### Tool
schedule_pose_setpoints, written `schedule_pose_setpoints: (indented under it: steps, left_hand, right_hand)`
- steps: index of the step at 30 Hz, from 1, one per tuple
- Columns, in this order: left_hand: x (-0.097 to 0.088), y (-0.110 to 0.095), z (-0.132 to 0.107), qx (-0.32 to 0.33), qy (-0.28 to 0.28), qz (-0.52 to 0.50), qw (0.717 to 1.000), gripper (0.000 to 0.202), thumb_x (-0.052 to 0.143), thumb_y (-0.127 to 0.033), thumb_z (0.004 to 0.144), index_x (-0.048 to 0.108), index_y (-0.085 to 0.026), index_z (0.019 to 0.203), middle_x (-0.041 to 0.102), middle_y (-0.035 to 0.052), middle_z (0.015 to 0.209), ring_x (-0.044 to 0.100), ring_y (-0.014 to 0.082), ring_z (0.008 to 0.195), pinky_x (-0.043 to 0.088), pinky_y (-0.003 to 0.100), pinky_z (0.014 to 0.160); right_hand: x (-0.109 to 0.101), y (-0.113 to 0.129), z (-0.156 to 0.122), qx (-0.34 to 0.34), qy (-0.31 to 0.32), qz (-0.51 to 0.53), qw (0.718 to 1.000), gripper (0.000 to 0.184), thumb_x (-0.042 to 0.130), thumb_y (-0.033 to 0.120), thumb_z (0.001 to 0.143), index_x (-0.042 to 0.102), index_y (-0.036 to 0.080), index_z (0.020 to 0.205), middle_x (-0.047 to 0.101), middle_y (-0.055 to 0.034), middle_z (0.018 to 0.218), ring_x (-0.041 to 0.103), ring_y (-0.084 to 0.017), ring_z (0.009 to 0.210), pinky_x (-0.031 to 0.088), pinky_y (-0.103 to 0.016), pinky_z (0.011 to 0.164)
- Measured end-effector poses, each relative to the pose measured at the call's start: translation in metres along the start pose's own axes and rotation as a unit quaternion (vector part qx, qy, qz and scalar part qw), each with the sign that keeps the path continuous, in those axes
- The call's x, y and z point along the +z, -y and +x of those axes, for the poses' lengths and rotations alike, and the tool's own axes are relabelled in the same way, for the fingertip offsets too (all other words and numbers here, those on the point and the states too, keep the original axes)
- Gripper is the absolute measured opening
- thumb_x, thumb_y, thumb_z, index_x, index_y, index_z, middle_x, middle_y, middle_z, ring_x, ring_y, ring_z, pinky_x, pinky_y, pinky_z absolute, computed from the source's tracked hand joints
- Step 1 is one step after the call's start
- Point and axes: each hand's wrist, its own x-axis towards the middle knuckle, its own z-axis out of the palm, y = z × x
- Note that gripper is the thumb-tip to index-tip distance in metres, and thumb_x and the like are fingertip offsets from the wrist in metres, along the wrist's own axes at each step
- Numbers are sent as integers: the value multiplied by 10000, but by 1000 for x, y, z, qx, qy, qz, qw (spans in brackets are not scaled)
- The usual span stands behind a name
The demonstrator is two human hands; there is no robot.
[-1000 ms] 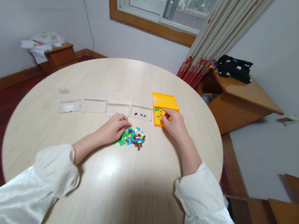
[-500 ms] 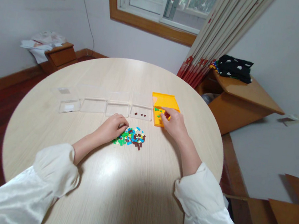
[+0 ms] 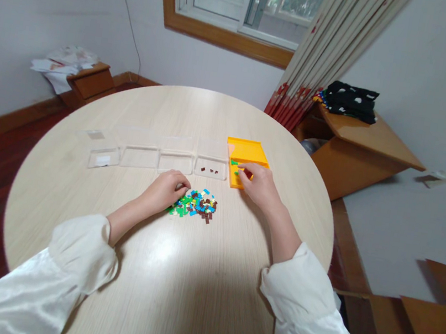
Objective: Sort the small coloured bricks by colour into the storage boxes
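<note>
A small heap of tiny coloured tiles (image 3: 197, 205), green, blue and brown, lies in the middle of the round wooden table (image 3: 157, 269). My left hand (image 3: 166, 189) rests at the heap's left edge, fingers curled in over the pieces. My right hand (image 3: 260, 184) lies on the near part of an orange tray (image 3: 250, 152), fingertips pinched close around a small dark piece. A few green pieces show in the tray. Left of the tray a clear box (image 3: 211, 164) holds a few brown pieces.
A row of clear lidded boxes (image 3: 139, 153) stretches left from the tray. Behind the table are a window, a curtain (image 3: 328, 49) and a wooden cabinet (image 3: 360, 148) with dark cloth on top. A low cabinet with papers (image 3: 87, 80) stands at the left wall.
My left hand drew back slightly toward the left edge of the heap. My right hand stayed on the orange tray, shifting only a little.
</note>
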Motion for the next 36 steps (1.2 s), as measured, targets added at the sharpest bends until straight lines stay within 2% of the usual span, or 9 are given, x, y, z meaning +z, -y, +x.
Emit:
schedule_pose_setpoints:
  steps: [6, 13, 17, 22, 26, 28, 31, 36]
  left_hand:
    - [0, -2, -1, -2, 2, 16, 1000, 138, 548, -109, 764, 677, -159, 757, 653, 40, 737, 553, 157, 676, 437, 284, 697]
    - [-1, -6, -3, -6, -34, -13, 999, 112, 536, -126, 774, 639, -170, 763, 597, 3, 657, 527, 142, 634, 409, 257, 650]
    - [-3, -10, -3, -35, -60, -70, 995, 83, 547, -148, 760, 627, -170, 765, 546, -30, 597, 477, 118, 571, 371, 233, 591]
    - [-3, -11, -1, -72, -60, -171, 981, 45, 567, -178, 718, 607, -161, 729, 429, -63, 506, 380, 96, 488, 296, 219, 505]
    - [-2, -12, 0, -92, -58, -228, 968, 80, 582, -242, 708, 595, -164, 705, 359, -72, 474, 328, 92, 461, 247, 225, 480]
    - [-2, -13, 0, -83, -55, -260, 961, 107, 595, -274, 696, 583, -168, 695, 373, -67, 490, 342, 93, 473, 264, 227, 489]
    - [-3, -16, 0, -71, -39, -313, 946, 180, 623, -338, 671, 562, -170, 691, 481, -35, 574, 422, 103, 534, 332, 234, 524]
    - [-3, -18, -1, -78, -27, -360, 929, 279, 677, -409, 633, 545, -169, 693, 534, -17, 624, 474, 109, 569, 378, 245, 549]
  right_hand:
    - [-1, 6, -1, -6, 42, 7, 999, 210, 520, 148, 804, 718, 158, 873, 731, -94, 876, 655, -197, 766, 494, -321, 732]
    - [-2, 11, -2, -9, 53, 18, 998, 201, 517, 140, 819, 710, 160, 869, 728, -85, 866, 648, -189, 766, 472, -295, 718]
    - [-2, 13, -2, -20, 54, 37, 998, 197, 508, 125, 824, 700, 151, 855, 724, -76, 840, 638, -172, 738, 464, -278, 701]
    - [5, 29, -6, -70, 10, 75, 995, 175, 507, 159, 854, 682, 156, 863, 707, -73, 819, 632, -167, 743, 479, -285, 719]
    - [17, 53, -15, -115, -5, 124, 986, 215, 505, 178, 878, 653, 177, 1034, 690, -74, 899, 626, -172, 827, 496, -311, 771]
    - [23, 64, -20, -142, 13, 146, 979, 248, 508, 195, 889, 632, 186, 1104, 684, -78, 935, 623, -174, 864, 501, -321, 791]
    - [29, 73, -24, -178, 34, 173, 968, 221, 514, 220, 903, 643, 195, 1080, 692, -76, 951, 625, -174, 901, 502, -325, 817]
    - [29, 76, -25, -170, 39, 184, 967, 150, 531, 246, 905, 663, 209, 966, 703, -53, 910, 634, -164, 872, 502, -318, 803]
